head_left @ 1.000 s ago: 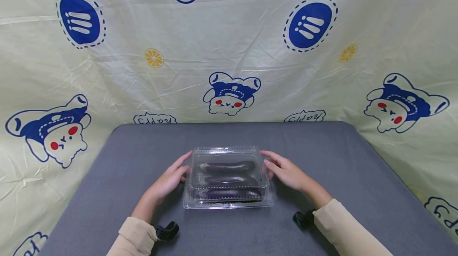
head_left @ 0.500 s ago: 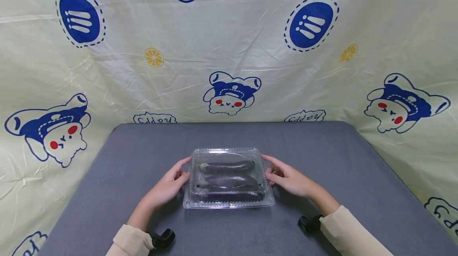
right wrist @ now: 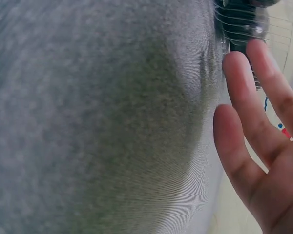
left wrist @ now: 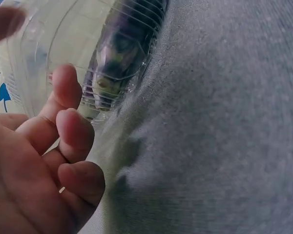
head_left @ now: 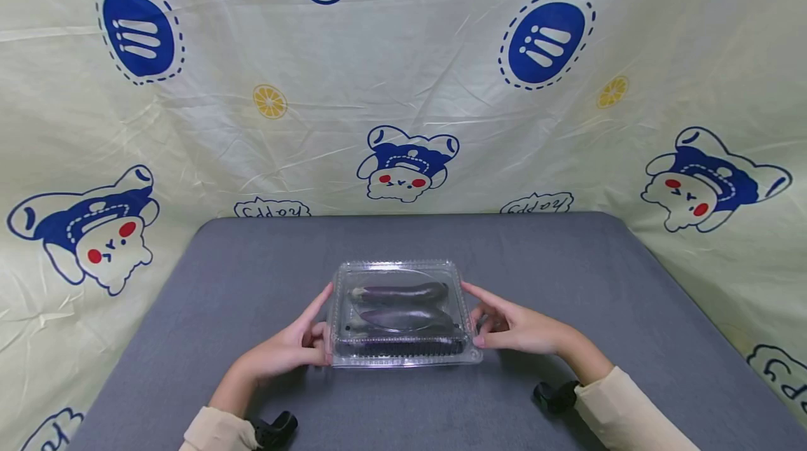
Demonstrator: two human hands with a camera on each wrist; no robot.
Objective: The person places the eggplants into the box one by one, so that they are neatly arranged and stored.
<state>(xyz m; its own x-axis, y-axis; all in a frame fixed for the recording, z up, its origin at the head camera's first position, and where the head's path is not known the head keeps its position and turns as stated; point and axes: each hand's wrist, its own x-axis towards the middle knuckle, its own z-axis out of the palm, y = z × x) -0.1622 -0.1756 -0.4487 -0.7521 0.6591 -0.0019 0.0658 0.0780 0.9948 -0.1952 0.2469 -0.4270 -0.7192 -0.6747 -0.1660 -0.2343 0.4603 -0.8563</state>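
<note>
In the middle of the table stands a clear plastic box [head_left: 403,361], its ribbed lid [head_left: 403,266] down over dark purple eggplants [head_left: 406,318]. At the box's left side is my left hand [head_left: 286,347], index finger stretched along toward the back corner and thumb by the front corner. My right hand [head_left: 526,328] mirrors this at the right side, with the thumb on the front right corner. The left wrist view shows the other left fingers [left wrist: 75,134] loosely bent beside the box. Through its wall an eggplant's stem end [left wrist: 110,73] shows. The right fingers [right wrist: 239,83] are nearly straight.
A grey cloth-covered table [head_left: 403,409] extends around the box on all sides. Behind it hangs a pale curtain [head_left: 403,52] printed with blue cartoon figures. Black wrist-worn cameras [head_left: 277,430] sit at both cuffs, low over the cloth.
The lid's front edge has come down onto the base. Both hands have slid toward the front along the box's sides, thumbs ending near the front corners.
</note>
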